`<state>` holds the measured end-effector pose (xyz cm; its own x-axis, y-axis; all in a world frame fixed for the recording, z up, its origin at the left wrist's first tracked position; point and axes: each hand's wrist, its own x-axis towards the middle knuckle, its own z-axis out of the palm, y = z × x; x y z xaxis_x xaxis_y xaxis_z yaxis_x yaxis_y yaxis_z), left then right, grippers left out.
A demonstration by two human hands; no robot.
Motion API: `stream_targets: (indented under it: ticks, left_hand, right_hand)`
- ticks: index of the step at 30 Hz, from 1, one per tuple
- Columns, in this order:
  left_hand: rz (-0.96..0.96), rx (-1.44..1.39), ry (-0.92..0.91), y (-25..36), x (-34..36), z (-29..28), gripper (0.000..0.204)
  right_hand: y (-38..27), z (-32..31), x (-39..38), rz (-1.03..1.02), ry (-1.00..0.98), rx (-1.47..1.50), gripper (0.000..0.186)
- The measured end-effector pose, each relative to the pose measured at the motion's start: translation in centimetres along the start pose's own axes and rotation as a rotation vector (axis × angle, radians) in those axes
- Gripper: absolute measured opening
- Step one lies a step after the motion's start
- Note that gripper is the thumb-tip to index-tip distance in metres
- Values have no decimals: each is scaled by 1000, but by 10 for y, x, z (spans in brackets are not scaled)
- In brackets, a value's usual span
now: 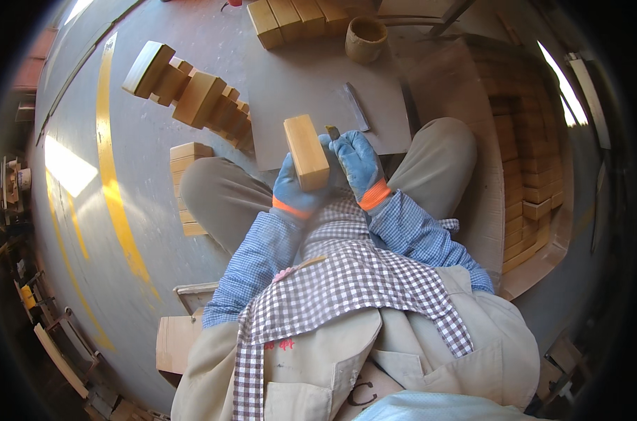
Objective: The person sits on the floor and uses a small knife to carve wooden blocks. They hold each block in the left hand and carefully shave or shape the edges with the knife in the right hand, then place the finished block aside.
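Observation:
My left hand [288, 186], in a blue glove with an orange cuff, grips a smooth wooden block [306, 151] from beneath and the side. The block is held up at a tilt over my lap, at the near edge of a grey board [283, 91]. Just right of it, my gloved right hand [357, 158] is closed on a small flat dark blade [332, 132] with a yellowish smear; its lower part is hidden in the fingers. The blade's tip is apart from the block. Beyond my right hand, a flat grey metal strip [356, 107] lies on the board.
A round tan pot [365, 40] and a row of wooden blocks [297, 19] stand at the board's far side. Stacked blocks [199, 98] rise at left, more [190, 189] beside my left knee. A large carton [490, 175] at right holds many blocks.

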<state>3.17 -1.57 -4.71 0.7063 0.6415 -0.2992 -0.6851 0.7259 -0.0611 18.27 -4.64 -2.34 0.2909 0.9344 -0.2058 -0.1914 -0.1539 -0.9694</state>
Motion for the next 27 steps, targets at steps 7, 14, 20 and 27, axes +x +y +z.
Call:
stream_targets:
  ticks: [7,14,20,27]
  left_hand:
    - [-63,-41,66,-1,-4,-5,37]
    - [-50,-64,287,-3,-6,-2,38]
    - [65,405,185,-4,-10,-7,39]
    - [28,386,209,-3,-11,-12,37]
  right_hand:
    - [6,6,-5,-46,44,-26,13]
    - [7,6,-7,-7,41,-40,13]
    - [5,8,-8,-36,45,-76,15]
    - [7,6,-7,29,32,-61,15]
